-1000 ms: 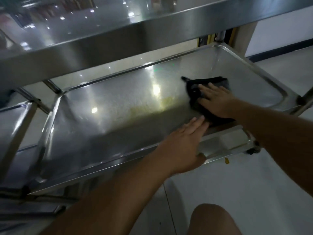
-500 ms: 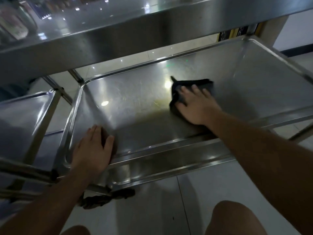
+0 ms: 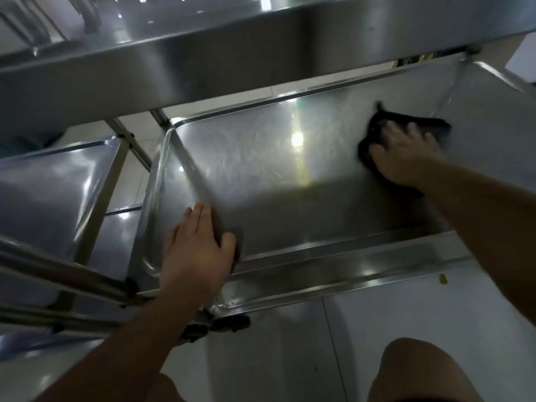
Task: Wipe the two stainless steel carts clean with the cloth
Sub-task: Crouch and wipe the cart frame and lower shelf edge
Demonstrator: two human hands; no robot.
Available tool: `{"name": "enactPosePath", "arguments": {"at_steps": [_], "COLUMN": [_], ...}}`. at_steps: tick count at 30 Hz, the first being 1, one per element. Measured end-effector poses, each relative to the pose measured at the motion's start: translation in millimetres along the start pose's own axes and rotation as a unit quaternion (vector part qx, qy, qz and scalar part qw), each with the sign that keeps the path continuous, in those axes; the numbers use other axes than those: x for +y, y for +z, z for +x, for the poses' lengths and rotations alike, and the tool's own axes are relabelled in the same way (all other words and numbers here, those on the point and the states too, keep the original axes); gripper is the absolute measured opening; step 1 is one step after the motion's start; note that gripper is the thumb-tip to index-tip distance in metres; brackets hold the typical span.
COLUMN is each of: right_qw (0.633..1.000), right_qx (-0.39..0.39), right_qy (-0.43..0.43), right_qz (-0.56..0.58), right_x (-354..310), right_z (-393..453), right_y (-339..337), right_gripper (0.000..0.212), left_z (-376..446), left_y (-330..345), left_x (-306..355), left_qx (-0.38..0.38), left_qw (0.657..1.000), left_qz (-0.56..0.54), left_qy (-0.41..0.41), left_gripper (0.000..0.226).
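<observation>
The dark cloth (image 3: 406, 126) is seen on the lower shelf (image 3: 290, 204) of the nearer cart (image 3: 333, 274), toward the far right of the tray, pressed flat under the right hand (image 3: 406, 153). That hand's fingers are spread and fairly straight on top of the cloth; nothing is pinched. The left hand (image 3: 197, 250) is laid palm-down w/ fingers straight & close together on the shelf's near-left part, by the rim; it holds nothing and appears to brace the cart.

Handling, as judged: the cloth is taken to be soft, light, limp, so it will bunch or fold if pushed from one edge only. It is best driven by a flat palm over its middle, w/ fingertips near the leading edge. The steel looks smooth & slick, so the cloth should glide easily but may slip out from under a light press. The cart is stiff, prob. heavy, yet a caster (image 3: 229, 323) shows below the near corner, so rolling is likely unless the rim is steadied. A second cart (image 3: 58, 181) stands just to the left; its state cannot be told.
</observation>
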State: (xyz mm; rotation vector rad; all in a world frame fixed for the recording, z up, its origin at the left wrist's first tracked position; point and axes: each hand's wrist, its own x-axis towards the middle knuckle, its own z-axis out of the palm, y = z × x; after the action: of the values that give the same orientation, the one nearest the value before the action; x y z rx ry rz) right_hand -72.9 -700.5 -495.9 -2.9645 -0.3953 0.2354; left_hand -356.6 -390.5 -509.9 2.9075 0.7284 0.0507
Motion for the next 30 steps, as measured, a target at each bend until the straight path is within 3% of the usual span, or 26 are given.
{"name": "enactPosePath", "arguments": {"at_steps": [6,9,11,14,17,20,26,30], "right_qw": [0.978,0.948,0.943,0.984,1.0,0.997,0.99,0.959], "right_qx": [-0.023,-0.045,-0.039,0.013,0.008,-0.002,-0.018,-0.031], "right_qy": [-0.207,-0.316,-0.329,-0.178,0.001,0.057,-0.136,-0.28], "right_qz": [-0.005,-0.014,-0.016,-0.015,0.02,0.055,0.019,0.012], "right_x": [-154.3,-153.0,-129.5,-85.5,-70.7,-104.4,-225.5,-224.7], "right_z": [-33.8,-67.8,-80.6,-78.1,-60.7,-43.5,-39.9,-46.9], "right_y": [27.4,37.7,36.3,28.5,22.4,25.3,44.6,43.3], "right_gripper": [0.07,0.078,0.077,0.071,0.072,0.075,0.072,0.072], "left_z": [0.0,-3.2,-4.6,-5.6,-5.9,-4.8,-3.0,-2.4], "left_y": [-0.5,-3.0,-5.0,-6.6,-7.4,-6.7,-4.2,-3.3], "left_x": [0.6,3.7,4.2,5.0,6.0,5.1,0.4,-2.3], "left_qx": [0.004,0.001,-0.006,-0.013,-0.01,-0.006,-0.015,-0.029], "left_qw": [1.0,0.999,0.999,0.999,0.999,0.998,0.997,0.997], "left_qz": [-0.02,-0.037,-0.05,-0.05,-0.043,-0.054,-0.066,-0.066], "left_qy": [0.003,-0.004,-0.005,0.005,0.011,0.014,0.027,0.027], "left_gripper": [0.083,0.074,0.071,0.072,0.074,0.074,0.077,0.076]}}
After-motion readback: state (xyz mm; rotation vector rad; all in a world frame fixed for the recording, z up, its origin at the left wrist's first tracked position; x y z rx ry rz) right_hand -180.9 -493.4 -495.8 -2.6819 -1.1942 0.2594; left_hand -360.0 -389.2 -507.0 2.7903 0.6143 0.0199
